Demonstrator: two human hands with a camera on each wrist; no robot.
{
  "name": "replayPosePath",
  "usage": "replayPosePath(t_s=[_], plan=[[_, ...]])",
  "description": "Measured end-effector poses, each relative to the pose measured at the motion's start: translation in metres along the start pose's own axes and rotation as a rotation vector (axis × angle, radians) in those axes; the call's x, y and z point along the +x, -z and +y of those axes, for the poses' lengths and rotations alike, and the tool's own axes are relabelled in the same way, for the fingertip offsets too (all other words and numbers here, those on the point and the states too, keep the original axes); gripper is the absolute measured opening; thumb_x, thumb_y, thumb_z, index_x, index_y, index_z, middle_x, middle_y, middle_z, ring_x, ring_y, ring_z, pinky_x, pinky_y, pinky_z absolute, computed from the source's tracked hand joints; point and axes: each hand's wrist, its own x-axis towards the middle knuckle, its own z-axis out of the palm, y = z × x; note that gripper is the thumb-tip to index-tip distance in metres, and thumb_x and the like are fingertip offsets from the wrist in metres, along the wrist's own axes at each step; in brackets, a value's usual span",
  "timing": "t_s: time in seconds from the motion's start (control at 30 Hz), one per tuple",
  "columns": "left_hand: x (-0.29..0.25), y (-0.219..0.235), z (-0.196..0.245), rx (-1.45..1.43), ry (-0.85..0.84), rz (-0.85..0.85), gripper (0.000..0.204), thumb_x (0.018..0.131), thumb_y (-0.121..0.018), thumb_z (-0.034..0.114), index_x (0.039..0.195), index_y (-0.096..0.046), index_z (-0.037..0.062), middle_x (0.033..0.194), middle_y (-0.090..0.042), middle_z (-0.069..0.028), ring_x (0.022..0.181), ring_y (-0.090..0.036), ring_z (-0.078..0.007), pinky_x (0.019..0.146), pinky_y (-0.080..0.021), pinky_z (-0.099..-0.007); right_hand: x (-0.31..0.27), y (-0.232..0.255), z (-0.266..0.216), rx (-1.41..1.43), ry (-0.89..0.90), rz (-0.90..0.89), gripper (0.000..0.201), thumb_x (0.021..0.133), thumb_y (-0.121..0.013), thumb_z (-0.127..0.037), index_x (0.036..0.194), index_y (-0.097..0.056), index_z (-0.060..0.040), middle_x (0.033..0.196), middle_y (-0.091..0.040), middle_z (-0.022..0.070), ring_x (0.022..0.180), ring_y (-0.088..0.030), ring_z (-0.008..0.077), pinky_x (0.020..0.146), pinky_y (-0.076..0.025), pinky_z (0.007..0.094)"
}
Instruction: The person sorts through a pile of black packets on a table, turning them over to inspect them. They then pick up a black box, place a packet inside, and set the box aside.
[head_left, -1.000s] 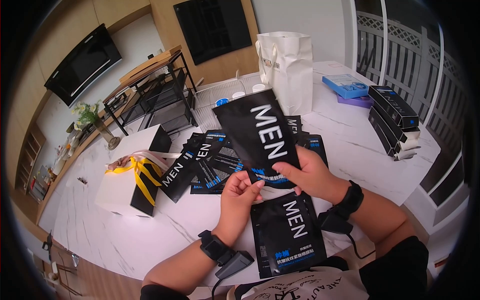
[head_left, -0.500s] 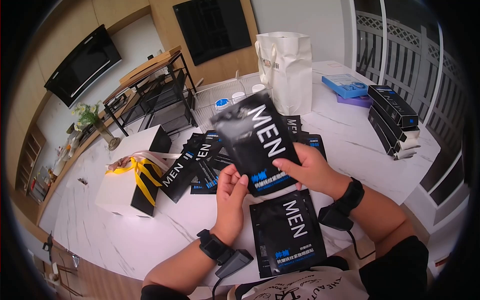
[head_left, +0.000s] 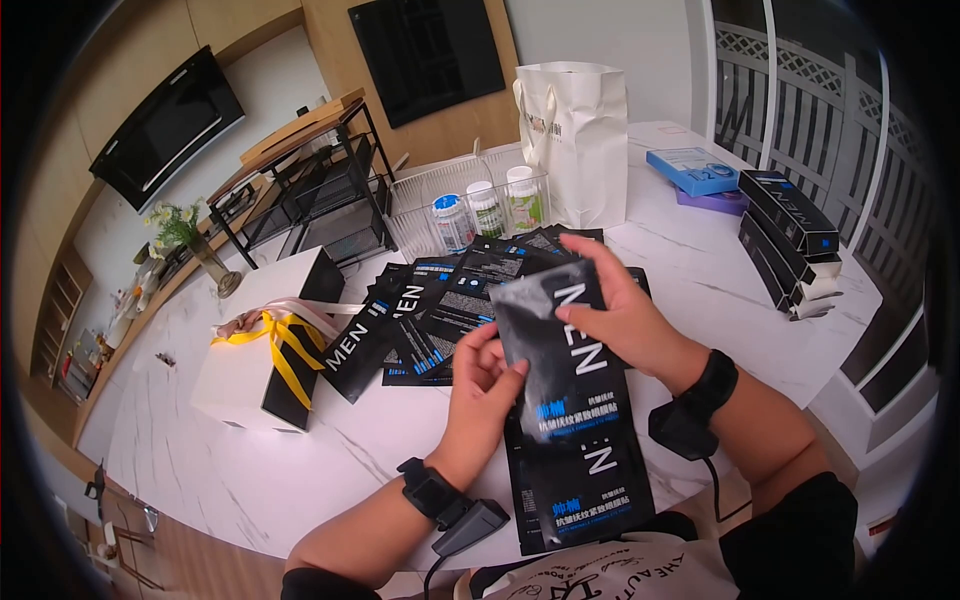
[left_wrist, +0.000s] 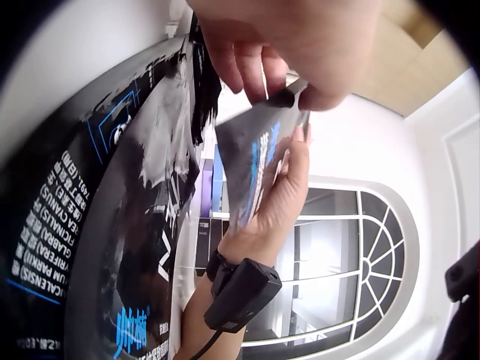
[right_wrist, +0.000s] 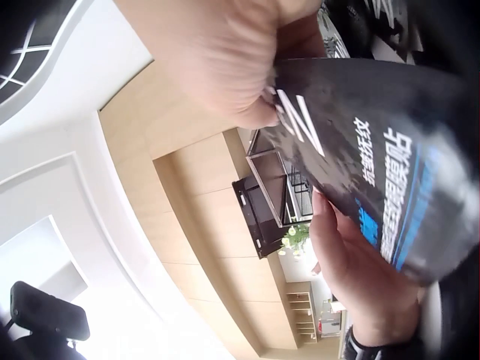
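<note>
Both hands hold a glossy black foil sachet (head_left: pixel 545 360) printed MEN, tilted over another black sachet (head_left: pixel 600 500) at the near table edge. My left hand (head_left: pixel 478 395) pinches its left edge between thumb and curled fingers; in the left wrist view, the left hand (left_wrist: pixel 289 45) grips a corner at the top. My right hand (head_left: pixel 630 325) holds the upper right part, thumb on the printed front and fingers behind. In the right wrist view the sachet (right_wrist: pixel 360 135) spans between the two hands. Beyond them lie several overlapping black sachets (head_left: pixel 440 310).
A white box (head_left: pixel 245 385) with yellow ribbon stands left. At the back are a clear basket (head_left: pixel 410 215) with bottles (head_left: pixel 487 210), a white paper bag (head_left: pixel 580 150) and a black rack (head_left: pixel 330 200). Blue (head_left: pixel 695 170) and black boxes (head_left: pixel 790 220) sit at the right.
The held sachet has come down and toward the body, now overlapping the near sachet. My right hand has shifted to its upper part, and the bottles behind are uncovered.
</note>
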Motion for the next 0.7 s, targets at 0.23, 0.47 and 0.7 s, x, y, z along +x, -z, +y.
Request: replayPosePath(t_s=[0.23, 0.47, 0.7], plan=[[0.005, 0.016, -0.017, 0.249, -0.020, 0.094, 0.029, 0.082, -0.055, 0.004, 0.111, -0.048, 0.0028, 0.111, -0.052, -0.0097, 0.103, -0.048, -0.0166, 0.088, -0.037, -0.0260, -0.014, -0.002, 0.007, -0.581, -0.096, -0.275, 0.034, 0.072, -0.064, -0.015, 0.103, -0.053, -0.0066, 0.090, -0.060, 0.0107, 0.085, -0.059, 0.0217, 0.073, -0.045, 0.0299], [0.002, 0.010, -0.006, 0.799, -0.052, -0.211, 0.030, 0.078, -0.059, 0.006, 0.107, -0.053, 0.0032, 0.107, -0.054, -0.0106, 0.104, -0.049, -0.0228, 0.092, -0.036, -0.0303, -0.014, -0.002, -0.003, -0.784, -0.107, -0.231, 0.024, 0.073, -0.066, -0.027, 0.082, -0.059, -0.0060, 0.081, -0.060, 0.0093, 0.072, -0.059, 0.0243, 0.063, -0.045, 0.0326], [-0.002, 0.007, -0.004, 1.031, -0.193, -0.359, 0.033, 0.075, -0.062, 0.008, 0.107, -0.054, 0.0053, 0.114, -0.052, -0.0112, 0.108, -0.047, -0.0291, 0.094, -0.036, -0.0358, -0.003, 0.027, 0.020, -1.168, 0.250, 0.014, 0.032, 0.072, -0.066, -0.024, 0.097, -0.057, -0.0055, 0.107, -0.053, 0.0115, 0.103, -0.050, 0.0274, 0.085, -0.040, 0.0361]])
